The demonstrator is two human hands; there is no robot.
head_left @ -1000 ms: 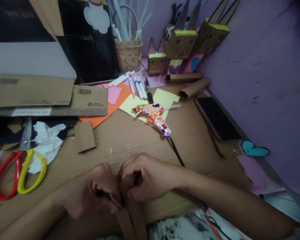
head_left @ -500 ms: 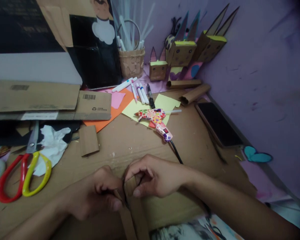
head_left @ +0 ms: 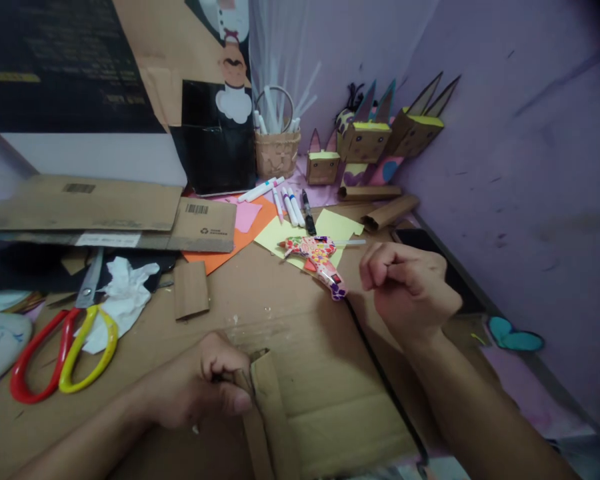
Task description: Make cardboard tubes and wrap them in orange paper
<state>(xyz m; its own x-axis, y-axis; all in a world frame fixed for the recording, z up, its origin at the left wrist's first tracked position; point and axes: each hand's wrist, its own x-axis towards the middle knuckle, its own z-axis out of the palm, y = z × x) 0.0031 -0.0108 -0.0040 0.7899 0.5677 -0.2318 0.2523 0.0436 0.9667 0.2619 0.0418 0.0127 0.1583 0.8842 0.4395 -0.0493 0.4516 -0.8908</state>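
My left hand (head_left: 205, 383) pinches a folded cardboard strip (head_left: 275, 407) near its top end at the bottom centre. The strip has two layers, parted by a narrow gap, and its lower end runs out of view. Raised over the right side of the table, my right hand (head_left: 410, 283) is closed with curled fingers; whether anything is inside them is hidden. Just left of that hand, a flower-patterned glue gun (head_left: 315, 257) lies on yellow paper (head_left: 275, 233), a clear glue stick poking from its back and a black cord trailing down.
Scissors (head_left: 87, 320) and crumpled tissue (head_left: 130, 287) lie at left, near a small cardboard piece (head_left: 191, 290). Flat cardboard boxes (head_left: 90, 207) are behind them. Markers (head_left: 290, 205), a basket of glue sticks (head_left: 277, 153) and cardboard animal figures (head_left: 323, 167) stand at the back. A phone (head_left: 415, 237) is partly hidden.
My right hand has let go of the cardboard strip and moved up and right, beside the glue gun. My left hand still grips the strip. The view has tilted up slightly.
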